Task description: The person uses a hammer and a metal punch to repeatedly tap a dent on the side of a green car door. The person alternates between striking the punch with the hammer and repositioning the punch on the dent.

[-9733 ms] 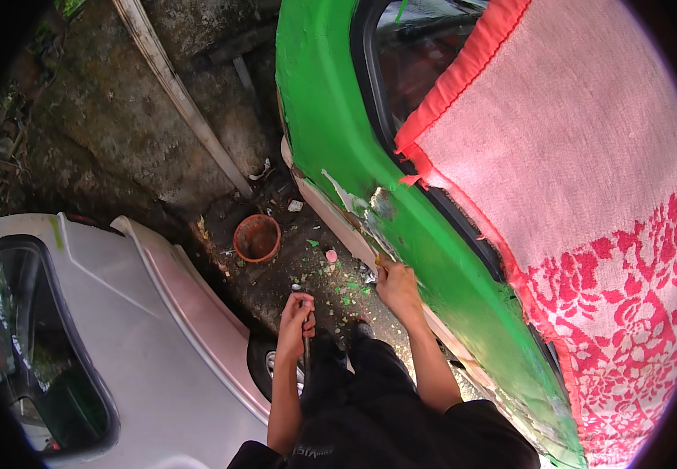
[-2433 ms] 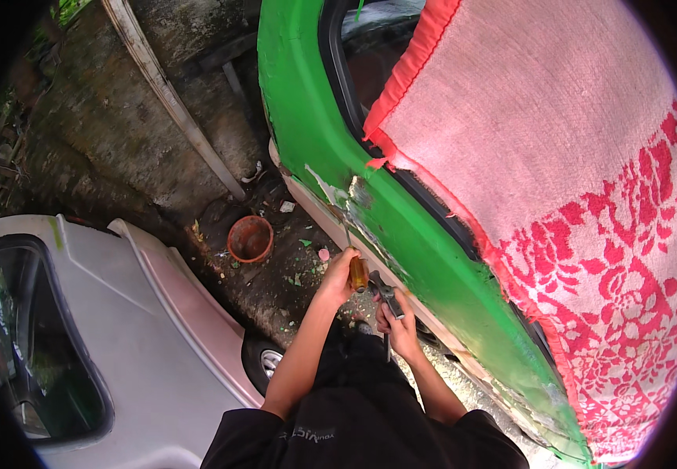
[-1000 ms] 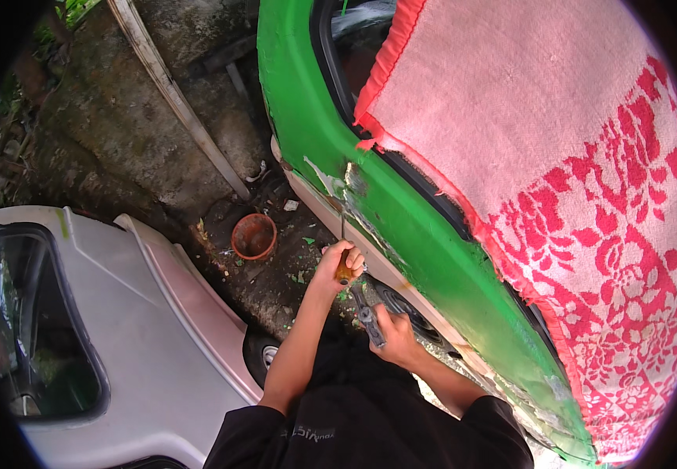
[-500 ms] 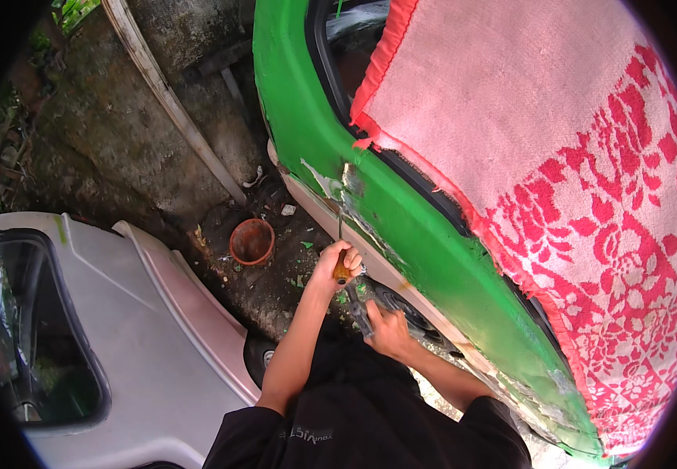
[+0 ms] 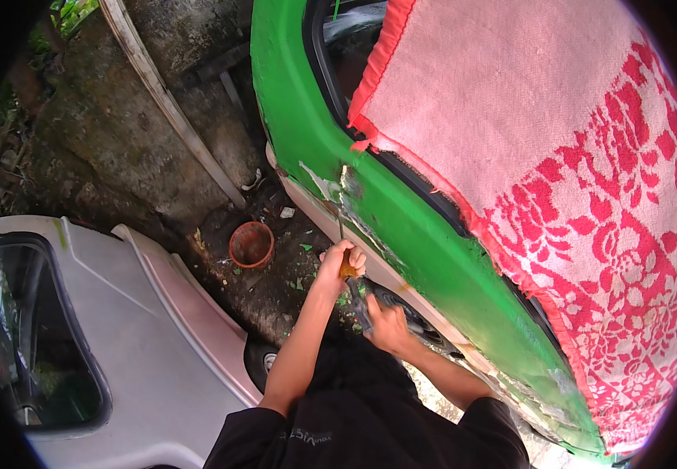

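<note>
My left hand point(image 5: 336, 264) is closed around the amber handle of a screwdriver point(image 5: 346, 270). Its thin shaft point(image 5: 341, 230) points away from me, toward the chipped lower edge of a green car body panel point(image 5: 424, 223). Paint and filler there are broken, with pale patches point(image 5: 320, 181) and a dark bare spot. Just below and right, my right hand point(image 5: 388, 326) grips a dark grey tool point(image 5: 359, 306), whose upper end lies close to the screwdriver's butt. That end is partly hidden, so its exact kind is unclear.
A pink and red floral cloth point(image 5: 557, 156) covers the car's window area on the right. To the left stands a silver-grey vehicle point(image 5: 151, 336). A reddish-brown pot point(image 5: 252, 245) sits on dirt with green paint chips. Behind it, a long pale strip point(image 5: 174, 109) leans at a stained wall.
My left hand has tilted slightly, turning the screwdriver's butt a little to the right. My right hand and the grey tool have barely moved. The view has shifted slightly.
</note>
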Demonstrator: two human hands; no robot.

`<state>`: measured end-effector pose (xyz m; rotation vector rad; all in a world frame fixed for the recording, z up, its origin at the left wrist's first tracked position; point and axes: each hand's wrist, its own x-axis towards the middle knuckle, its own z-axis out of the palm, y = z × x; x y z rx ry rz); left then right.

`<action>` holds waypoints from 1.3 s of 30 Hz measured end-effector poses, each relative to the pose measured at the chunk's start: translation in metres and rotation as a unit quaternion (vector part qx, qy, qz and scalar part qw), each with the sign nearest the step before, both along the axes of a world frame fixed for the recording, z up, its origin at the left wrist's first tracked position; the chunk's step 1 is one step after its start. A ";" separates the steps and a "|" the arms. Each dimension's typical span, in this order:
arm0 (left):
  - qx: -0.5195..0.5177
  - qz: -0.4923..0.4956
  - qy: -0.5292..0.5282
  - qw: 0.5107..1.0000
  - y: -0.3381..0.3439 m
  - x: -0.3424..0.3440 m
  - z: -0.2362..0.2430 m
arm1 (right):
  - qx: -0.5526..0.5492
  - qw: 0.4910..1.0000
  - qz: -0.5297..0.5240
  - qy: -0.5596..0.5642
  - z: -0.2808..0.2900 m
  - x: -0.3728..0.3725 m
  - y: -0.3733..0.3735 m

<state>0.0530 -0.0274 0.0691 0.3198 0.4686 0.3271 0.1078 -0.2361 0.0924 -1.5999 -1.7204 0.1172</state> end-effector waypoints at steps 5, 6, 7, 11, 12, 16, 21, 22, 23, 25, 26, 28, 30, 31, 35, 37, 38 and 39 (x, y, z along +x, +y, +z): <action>-0.030 0.043 -0.010 0.999 0.014 0.002 -0.006 | 0.012 0.997 -0.017 0.069 0.004 -0.005 -0.007; -0.031 0.048 0.004 0.998 0.012 0.001 -0.004 | 0.034 0.998 -0.002 0.060 0.005 -0.004 -0.004; -0.022 0.049 -0.003 0.999 0.009 0.001 -0.004 | 0.057 0.997 0.012 0.051 0.007 -0.002 -0.001; -0.017 0.039 -0.004 0.999 -0.001 -0.002 0.006 | 0.003 0.990 -0.084 0.110 0.013 -0.006 0.012; -0.025 0.034 0.002 0.999 -0.003 -0.003 0.009 | 0.021 0.989 -0.082 0.119 0.009 -0.007 0.010; -0.027 0.017 -0.011 0.999 -0.004 -0.001 0.011 | 0.022 0.992 -0.044 0.113 0.000 -0.007 0.009; -0.042 0.040 -0.022 0.998 -0.004 0.004 0.003 | 0.010 0.993 -0.003 0.117 -0.006 -0.008 0.007; -0.057 0.039 -0.042 0.997 -0.002 0.003 0.002 | 0.007 0.993 -0.002 0.114 -0.004 -0.008 0.007; -0.055 0.039 -0.040 0.997 -0.002 0.004 0.000 | 0.005 0.994 -0.001 0.110 0.000 -0.008 0.006; -0.053 0.039 -0.035 0.997 -0.002 0.004 0.003 | -0.008 0.994 0.006 0.106 0.007 -0.008 0.004; -0.059 0.039 -0.038 0.997 -0.002 0.005 0.005 | -0.017 0.994 0.013 0.105 0.010 -0.007 0.003; -0.069 0.038 -0.046 0.996 -0.001 0.005 0.007 | -0.009 0.996 0.027 0.090 0.015 -0.003 0.003; -0.078 0.036 -0.048 0.995 0.000 0.006 0.006 | 0.025 0.997 0.040 0.061 0.019 0.001 0.006; -0.081 0.034 -0.050 0.995 0.001 0.008 0.006 | 0.002 0.999 0.008 0.033 0.021 0.002 0.010; -0.055 -0.033 -0.042 0.997 0.008 0.002 0.010 | -0.043 0.998 -0.033 0.013 0.027 0.002 0.011; -0.078 0.036 -0.029 0.996 0.001 0.007 0.006 | -0.001 0.998 0.009 0.056 0.026 0.000 0.004; -0.062 0.020 -0.031 0.997 0.002 0.006 0.004 | 0.025 0.998 0.022 0.051 0.027 0.000 0.006; -0.046 0.003 -0.034 0.998 0.004 0.008 0.004 | -0.014 1.000 -0.004 0.027 0.029 0.001 0.012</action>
